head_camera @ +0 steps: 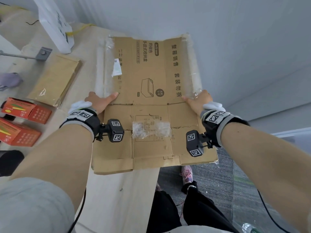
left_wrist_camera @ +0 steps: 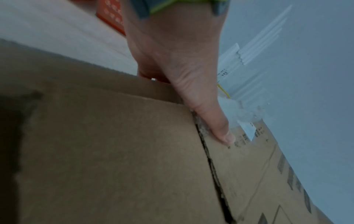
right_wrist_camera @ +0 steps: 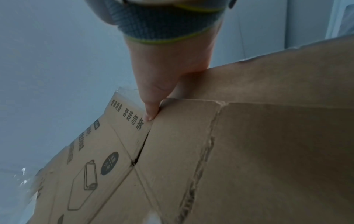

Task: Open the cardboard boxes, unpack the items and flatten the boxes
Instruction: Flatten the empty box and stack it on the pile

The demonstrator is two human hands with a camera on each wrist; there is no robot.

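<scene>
A large flattened brown cardboard box (head_camera: 149,91) with black print and clear tape strips is held up in front of me, over the edge of a pale wooden table (head_camera: 117,199). My left hand (head_camera: 99,100) grips its left edge, thumb on top of the printed face (left_wrist_camera: 216,124) and fingers hidden behind. My right hand (head_camera: 196,101) grips the right edge the same way, thumb (right_wrist_camera: 151,112) pressed at the flap crease. The lower flaps (head_camera: 151,145) hang toward me, still joined by crumpled tape.
On the table at left lie another flat cardboard piece (head_camera: 55,79), two orange boxes (head_camera: 27,111) (head_camera: 18,133) and a white bag (head_camera: 55,26). A grey wall is behind. Carpet and my feet (head_camera: 186,175) show below right.
</scene>
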